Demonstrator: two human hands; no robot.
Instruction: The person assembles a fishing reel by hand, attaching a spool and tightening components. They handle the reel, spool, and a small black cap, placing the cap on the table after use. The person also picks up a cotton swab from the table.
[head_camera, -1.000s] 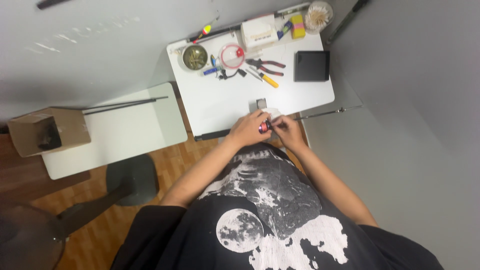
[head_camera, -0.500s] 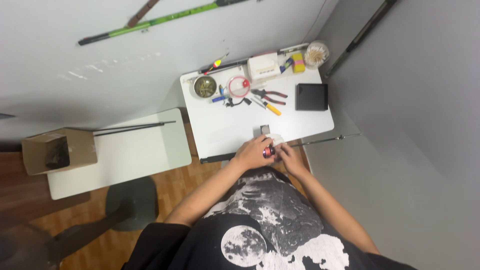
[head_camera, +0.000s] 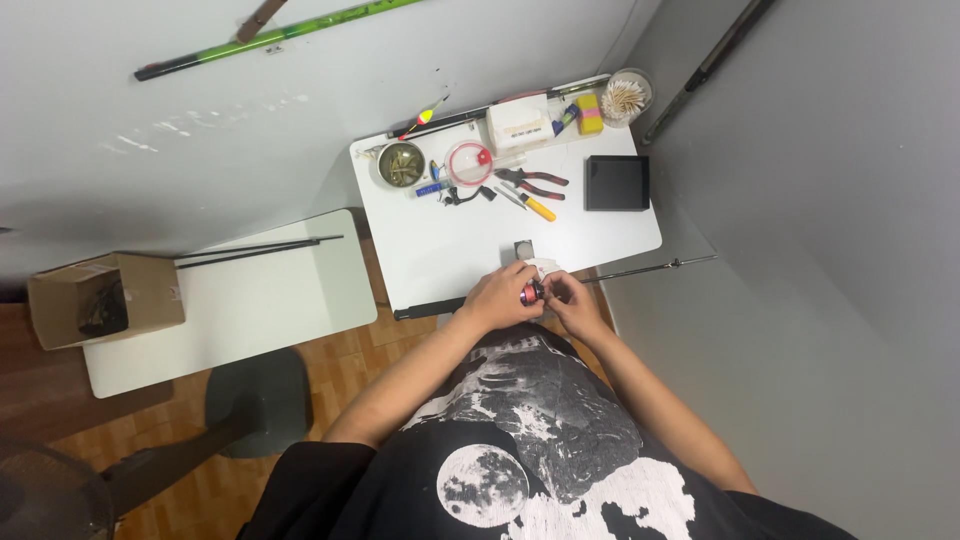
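You're gripping a small red-and-dark part (head_camera: 528, 293) in your left hand (head_camera: 500, 298), fingers curled around it right at the near edge of the white table (head_camera: 450, 250). Your right hand (head_camera: 572, 300) is pinching in at the part's right end, fingertips closed on or touching it, can't tell which. A thin black rod (head_camera: 640, 270) is running off to the right from between your hands, long axis left-right. Pliers (head_camera: 535, 181) are lying well apart, farther up the table.
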